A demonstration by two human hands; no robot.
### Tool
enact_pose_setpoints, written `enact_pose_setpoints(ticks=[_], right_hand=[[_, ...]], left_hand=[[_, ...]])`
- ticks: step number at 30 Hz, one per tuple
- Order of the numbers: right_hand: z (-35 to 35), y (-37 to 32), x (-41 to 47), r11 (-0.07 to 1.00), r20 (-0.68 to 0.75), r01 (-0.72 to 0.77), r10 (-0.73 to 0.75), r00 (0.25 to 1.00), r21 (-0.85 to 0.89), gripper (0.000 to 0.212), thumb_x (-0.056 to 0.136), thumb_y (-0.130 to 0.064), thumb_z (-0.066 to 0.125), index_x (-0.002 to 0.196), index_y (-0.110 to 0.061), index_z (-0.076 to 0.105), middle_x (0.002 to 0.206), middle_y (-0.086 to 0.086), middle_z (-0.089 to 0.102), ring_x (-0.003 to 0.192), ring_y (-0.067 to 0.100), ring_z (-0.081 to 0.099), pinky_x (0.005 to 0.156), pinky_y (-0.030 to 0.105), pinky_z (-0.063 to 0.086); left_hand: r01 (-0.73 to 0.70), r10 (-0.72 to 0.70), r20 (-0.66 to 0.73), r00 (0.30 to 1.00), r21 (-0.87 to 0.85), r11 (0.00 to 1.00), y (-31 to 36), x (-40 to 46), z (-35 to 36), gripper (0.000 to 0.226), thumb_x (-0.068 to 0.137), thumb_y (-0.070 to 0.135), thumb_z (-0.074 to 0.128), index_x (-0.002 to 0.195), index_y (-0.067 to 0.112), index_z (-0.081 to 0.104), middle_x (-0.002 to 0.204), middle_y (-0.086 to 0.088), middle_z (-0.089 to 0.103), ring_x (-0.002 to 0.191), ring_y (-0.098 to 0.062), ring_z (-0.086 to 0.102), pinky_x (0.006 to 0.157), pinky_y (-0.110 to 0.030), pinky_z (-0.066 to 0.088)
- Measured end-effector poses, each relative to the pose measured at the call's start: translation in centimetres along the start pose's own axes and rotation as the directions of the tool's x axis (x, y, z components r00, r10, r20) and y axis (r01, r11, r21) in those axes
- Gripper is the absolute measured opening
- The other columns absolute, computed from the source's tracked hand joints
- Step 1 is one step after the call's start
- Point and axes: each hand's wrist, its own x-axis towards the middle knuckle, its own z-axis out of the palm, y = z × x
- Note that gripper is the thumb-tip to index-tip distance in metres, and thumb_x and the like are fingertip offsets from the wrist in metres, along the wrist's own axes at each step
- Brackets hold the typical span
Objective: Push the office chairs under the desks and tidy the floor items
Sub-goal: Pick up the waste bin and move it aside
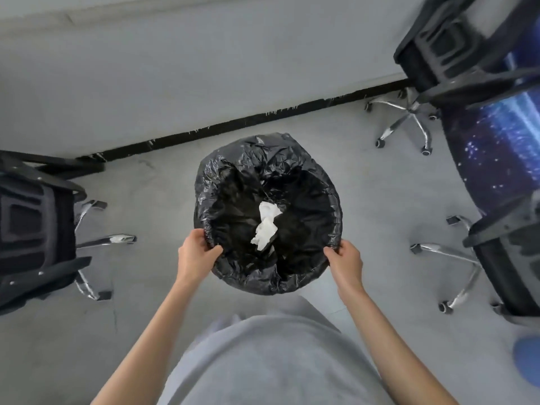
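Firmly, both hands clutch the near rim of the bin [233, 176]: left hand [195, 252] and right hand [346, 263] pinch its black liner. Crumpled white tissue [266, 226] lies inside. Office chairs stand left [32, 229] and right [455, 59] on the grey floor [365, 200].

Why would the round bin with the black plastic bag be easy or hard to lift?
Probably easy: the round bin lined with a crinkled black plastic bag holds only crumpled white tissue, so it is likely light. The glossy bag may slip under the left hand and right hand.
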Motion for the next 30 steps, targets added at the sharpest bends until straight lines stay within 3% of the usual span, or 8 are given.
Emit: enact_pose_setpoints(ticks=[3,5,8,12,16,23,27,30], right_hand=[[-2.8,-3.1,5.1,0.999,-0.041,-0.016,0.017,0.999,0.033,0.009,0.082,-0.007,0.054,0.086,0.000,0.058,0.084,0.015,0.065,0.073,0.026,0.055,0.061,0.031,0.041],[-4.2,-5.1,8.9,0.998,-0.072,-0.023,0.027,0.997,0.052,0.008,0.081,-0.006,0.054,0.085,0.001,0.057,0.079,0.014,0.062,0.070,0.024,0.052,0.058,0.030,0.039],[-5.4,-7.8,14.5,0.994,-0.109,-0.049,0.060,0.992,0.100,0.008,0.081,-0.006,0.054,0.085,0.000,0.058,0.079,0.014,0.063,0.070,0.024,0.053,0.059,0.030,0.041],[-6.6,-11.7,22.8,0.984,-0.152,-0.070,0.095,0.984,0.162,0.008,0.082,-0.005,0.054,0.088,-0.003,0.059,0.082,0.012,0.065,0.076,0.025,0.057,0.062,0.030,0.044],[-8.1,-16.4,31.6,0.971,-0.219,-0.111,0.158,0.963,0.212,0.007,0.083,-0.005,0.053,0.088,-0.006,0.059,0.087,0.011,0.065,0.083,0.026,0.059,0.071,0.030,0.045],[-12.2,-22.6,44.4,0.961,-0.237,-0.172,0.223,0.946,0.217,0.011,0.084,-0.007,0.052,0.091,-0.001,0.058,0.081,0.011,0.060,0.071,0.022,0.051,0.055,0.024,0.040],[-14.3,-24.0,52.8,0.959,-0.214,-0.205,0.246,0.945,0.196,0.008,0.083,-0.005,0.052,0.089,-0.003,0.057,0.078,0.010,0.059,0.072,0.023,0.050,0.054,0.023,0.038],[-15.2,-24.3,60.5,0.965,-0.183,-0.219,0.244,0.952,0.146,0.006,0.084,-0.005,0.053,0.088,-0.005,0.056,0.084,0.012,0.061,0.076,0.025,0.053,0.061,0.027,0.039]], left_hand=[[-0.034,0.033,0.059,0.998,0.004,0.999,6.5,3.2,2.9,0.021,0.068,0.011,0.063,0.069,0.025,0.048,0.075,-0.009,0.061,0.069,-0.022,0.055,0.081,-0.042,0.050],[-0.043,0.042,0.077,0.996,0.013,0.999,10.2,6.0,5.0,0.017,0.066,0.014,0.063,0.079,0.017,0.052,0.077,-0.010,0.063,0.070,-0.023,0.057,0.081,-0.043,0.051],[-0.054,0.050,0.109,0.993,0.033,0.998,15.0,11.0,8.0,0.029,0.068,0.013,0.063,0.094,0.006,0.054,0.084,-0.017,0.068,0.078,-0.033,0.064,0.084,-0.047,0.052],[-0.103,0.093,0.157,0.983,0.060,0.993,22.2,18.3,12.4,0.035,0.069,0.013,0.066,0.100,0.004,0.053,0.086,-0.015,0.067,0.086,-0.034,0.064,0.085,-0.046,0.052],[-0.166,0.133,0.249,0.959,0.114,0.980,30.3,26.1,16.9,0.024,0.075,0.006,0.064,0.094,0.008,0.049,0.085,-0.013,0.062,0.079,-0.028,0.060,0.077,-0.045,0.049],[-0.236,0.142,0.366,0.920,0.224,0.946,40.5,37.5,25.2,0.042,0.064,0.030,0.058,0.102,0.013,0.054,0.092,-0.006,0.069,0.084,-0.023,0.065,0.079,-0.049,0.054],[-0.210,0.114,0.382,0.917,0.218,0.953,45.9,41.9,30.8,0.043,0.074,0.019,0.061,0.113,0.007,0.049,0.104,-0.011,0.064,0.096,-0.029,0.060,0.087,-0.048,0.050],[-0.180,0.091,0.366,0.926,0.215,0.960,48.0,46.1,36.3,0.035,0.077,0.008,0.060,0.110,0.007,0.049,0.105,-0.013,0.061,0.098,-0.031,0.058,0.088,-0.047,0.049]])
